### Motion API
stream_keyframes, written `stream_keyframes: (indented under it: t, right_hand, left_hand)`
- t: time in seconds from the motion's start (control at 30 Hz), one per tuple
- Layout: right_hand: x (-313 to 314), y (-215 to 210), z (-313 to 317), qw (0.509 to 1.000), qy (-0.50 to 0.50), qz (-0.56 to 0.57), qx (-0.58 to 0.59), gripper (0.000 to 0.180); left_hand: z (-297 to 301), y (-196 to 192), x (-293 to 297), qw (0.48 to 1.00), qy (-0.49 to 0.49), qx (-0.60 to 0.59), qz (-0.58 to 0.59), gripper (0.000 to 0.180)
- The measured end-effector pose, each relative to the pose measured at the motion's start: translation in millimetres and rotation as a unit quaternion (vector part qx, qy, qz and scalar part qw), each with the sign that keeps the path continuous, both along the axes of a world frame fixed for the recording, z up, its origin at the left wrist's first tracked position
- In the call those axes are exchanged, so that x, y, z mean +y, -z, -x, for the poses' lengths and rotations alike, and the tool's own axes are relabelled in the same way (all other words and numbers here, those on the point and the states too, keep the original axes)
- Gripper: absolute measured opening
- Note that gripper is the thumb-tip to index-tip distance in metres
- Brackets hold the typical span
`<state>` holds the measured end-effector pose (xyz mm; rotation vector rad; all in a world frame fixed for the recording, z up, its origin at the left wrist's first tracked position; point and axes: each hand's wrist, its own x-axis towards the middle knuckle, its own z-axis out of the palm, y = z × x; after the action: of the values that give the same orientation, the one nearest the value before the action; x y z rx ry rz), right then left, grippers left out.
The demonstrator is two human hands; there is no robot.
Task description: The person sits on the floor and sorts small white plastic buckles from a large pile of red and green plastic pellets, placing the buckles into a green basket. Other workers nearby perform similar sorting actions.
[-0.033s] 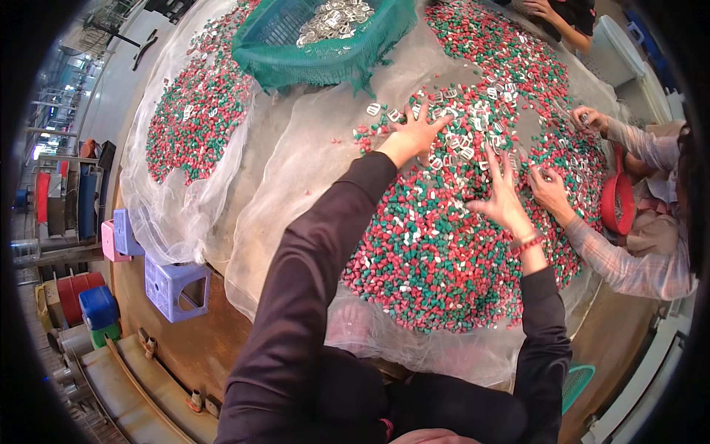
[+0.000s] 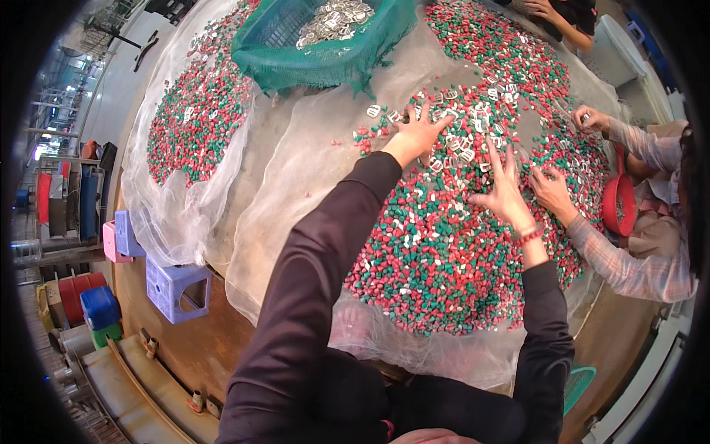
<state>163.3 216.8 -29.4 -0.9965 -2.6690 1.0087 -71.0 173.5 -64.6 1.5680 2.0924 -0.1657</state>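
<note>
My left hand [image 2: 419, 136] lies spread on the far side of a big heap of small red, green and white pellets [image 2: 436, 251]. Silvery slotted metal buckles [image 2: 466, 155] are scattered among the pellets, several of them between my two hands. My right hand [image 2: 507, 194], with a red bracelet at its wrist, rests on the heap, fingers stretched and apart. Neither hand shows a buckle in its grasp. More buckles [image 2: 336, 22] fill part of a green basket [image 2: 325, 63] draped with netting, beyond my left hand.
At the right a co-worker's hands [image 2: 551, 191] work in the same heap, close to my right hand, beside a red scoop-like pan [image 2: 618, 203]. Another person's hand [image 2: 543, 9] shows at the far right. A second pellet pile [image 2: 196, 129] lies on white netting [image 2: 174, 222]. Purple stools [image 2: 177, 288] stand left.
The co-worker's nearer hand has shifted its fingers slightly. My right hand has moved very little, and my left hand stays spread in the same place.
</note>
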Motion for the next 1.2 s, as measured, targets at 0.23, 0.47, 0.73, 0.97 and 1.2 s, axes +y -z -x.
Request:
stream_keyframes:
  t: [0.23,0.47,0.73,0.97,1.2]
  right_hand:
    - [54.5,63.8,18.9,0.989,0.029,-0.043,-0.139,0.125]
    - [-21.2,78.9,-17.6,0.999,-0.036,0.004,-0.009,0.083]
    - [-60.5,28.9,-40.8,0.827,0.143,0.521,0.159,0.073]
    - [-54.7,8.0,-64.0,0.76,0.194,0.579,0.22,0.078]
    - [-65.5,-29.3,-50.3,0.759,0.145,0.592,0.23,0.083]
  left_hand:
    - [-8.1,32.4,14.3,0.994,0.051,-0.041,-0.091,0.12]
    - [-32.9,58.1,-53.4,0.951,0.13,-0.157,-0.232,0.077]
    - [-71.6,23.8,-103.7,0.877,-0.003,-0.414,-0.245,0.047]
    - [-72.8,-28.0,-118.3,0.84,0.026,-0.447,-0.306,0.063]
    - [-79.9,-54.1,-123.5,0.849,0.063,-0.46,-0.252,0.029]
